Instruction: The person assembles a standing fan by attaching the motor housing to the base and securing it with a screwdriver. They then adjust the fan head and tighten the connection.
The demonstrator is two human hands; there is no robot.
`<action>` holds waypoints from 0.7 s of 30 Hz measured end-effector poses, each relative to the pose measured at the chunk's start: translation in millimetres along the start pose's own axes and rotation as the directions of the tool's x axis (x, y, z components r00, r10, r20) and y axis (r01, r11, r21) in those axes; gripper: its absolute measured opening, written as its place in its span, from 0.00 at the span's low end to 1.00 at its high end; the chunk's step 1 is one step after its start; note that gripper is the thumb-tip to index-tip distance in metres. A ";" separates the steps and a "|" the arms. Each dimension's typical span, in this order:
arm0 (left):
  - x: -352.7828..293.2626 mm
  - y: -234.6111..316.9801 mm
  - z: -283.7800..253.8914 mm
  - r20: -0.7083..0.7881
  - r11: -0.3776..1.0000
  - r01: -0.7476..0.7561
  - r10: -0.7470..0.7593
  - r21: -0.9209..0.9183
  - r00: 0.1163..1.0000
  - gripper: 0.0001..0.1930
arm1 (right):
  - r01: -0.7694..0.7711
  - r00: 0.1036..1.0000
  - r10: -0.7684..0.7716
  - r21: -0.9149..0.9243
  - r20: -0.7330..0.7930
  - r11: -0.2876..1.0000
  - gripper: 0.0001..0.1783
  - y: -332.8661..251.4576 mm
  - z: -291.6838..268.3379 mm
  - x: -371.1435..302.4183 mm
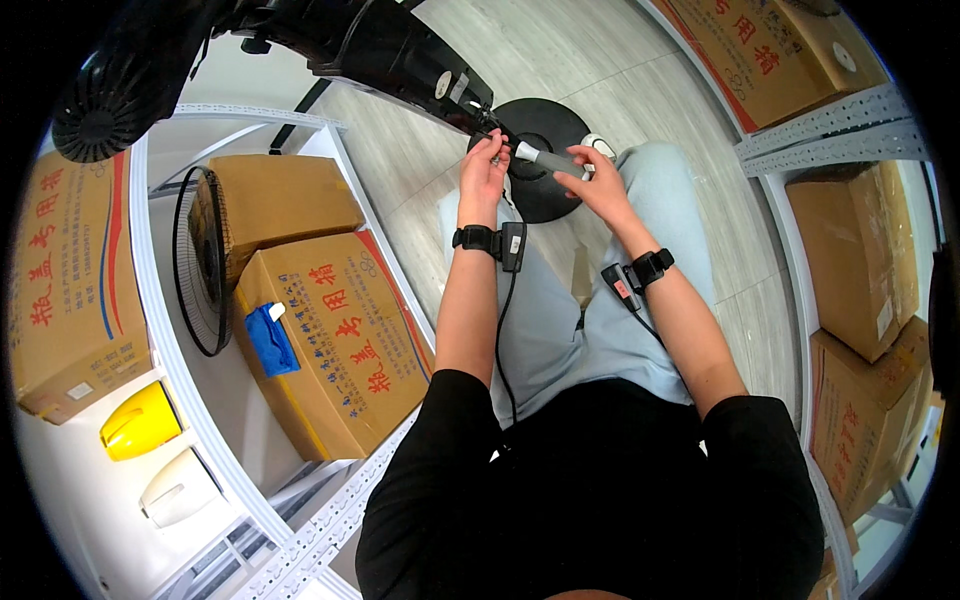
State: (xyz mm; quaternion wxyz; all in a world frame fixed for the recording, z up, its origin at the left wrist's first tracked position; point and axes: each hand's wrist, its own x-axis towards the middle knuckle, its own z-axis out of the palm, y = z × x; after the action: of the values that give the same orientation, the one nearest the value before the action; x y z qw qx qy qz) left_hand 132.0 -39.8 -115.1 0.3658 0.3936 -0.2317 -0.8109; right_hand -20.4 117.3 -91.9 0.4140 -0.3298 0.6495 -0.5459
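A grey-handled tool (553, 161), which looks like a screwdriver, points at the lower end of a black appliance body (400, 60). The thumb and fingers of my right hand (600, 190) close around the rear end of its handle. My left hand (482, 172) is at the appliance's end, near the tool's tip, with its fingers curled together; what they pinch is too small to make out. Below the tool, a round black base (550, 200) lies on the floor. Each wrist wears a black strap with a small cabled box.
On the left shelf stand cardboard boxes (330, 340), a round fan grille (205, 260), a blue cloth-like item (272, 340), and yellow (140, 420) and white (180, 488) plastic parts. More boxes (850, 255) fill the right rack. The black appliance stretches across the upper left.
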 end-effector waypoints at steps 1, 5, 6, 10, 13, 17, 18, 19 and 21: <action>0.3 -0.7 0.5 -0.003 1.000 0.000 0.000 -0.001 1.000 0.10 | 0.078 0.996 -0.079 -0.038 -0.037 0.996 0.25 0.0 -0.7 -0.7; 1.4 0.8 -2.8 -0.006 0.999 0.004 -0.004 -0.047 1.000 0.09 | -0.402 0.915 0.379 0.259 0.135 0.878 0.24 -8.3 -8.9 6.0; 1.6 0.5 -4.5 -0.003 0.999 0.005 -0.005 -0.041 1.000 0.09 | -0.428 0.903 0.399 0.247 0.159 0.870 0.24 -11.5 -9.0 6.0; 2.6 -0.6 -0.4 -0.007 1.000 0.002 -0.002 0.002 1.000 0.08 | -0.044 0.999 0.044 0.055 0.007 0.998 0.23 -1.9 2.9 -1.1; 3.4 -0.5 1.1 -0.029 1.000 0.000 0.000 0.005 1.000 0.07 | 0.055 0.998 -0.055 0.008 0.011 0.998 0.25 3.9 1.1 1.2; 1.3 1.5 -1.9 -0.035 1.000 -0.015 0.014 -0.024 0.999 0.07 | -0.502 0.865 0.454 0.328 0.216 0.800 0.22 -11.6 -11.4 5.8; 0.3 1.3 -1.4 -0.021 1.000 -0.009 0.009 -0.024 1.000 0.07 | -0.503 0.864 0.456 0.305 0.214 0.809 0.23 -12.5 -11.0 6.3; 0.1 1.8 -0.4 -0.004 1.000 -0.004 0.004 -0.022 1.000 0.07 | -0.502 0.864 0.458 0.284 0.211 0.817 0.23 -13.2 -10.8 7.0; 0.7 2.6 2.2 0.003 1.000 0.000 0.000 -0.010 1.000 0.06 | -0.196 0.980 0.189 0.113 0.068 0.974 0.23 -3.6 -2.9 2.2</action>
State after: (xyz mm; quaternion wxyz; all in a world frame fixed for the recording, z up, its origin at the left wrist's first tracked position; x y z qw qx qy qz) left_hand 130.9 -41.8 -112.4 0.3675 0.3905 -0.2282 -0.8126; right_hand -24.0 115.9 -88.6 0.5020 -0.2554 0.6329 -0.5313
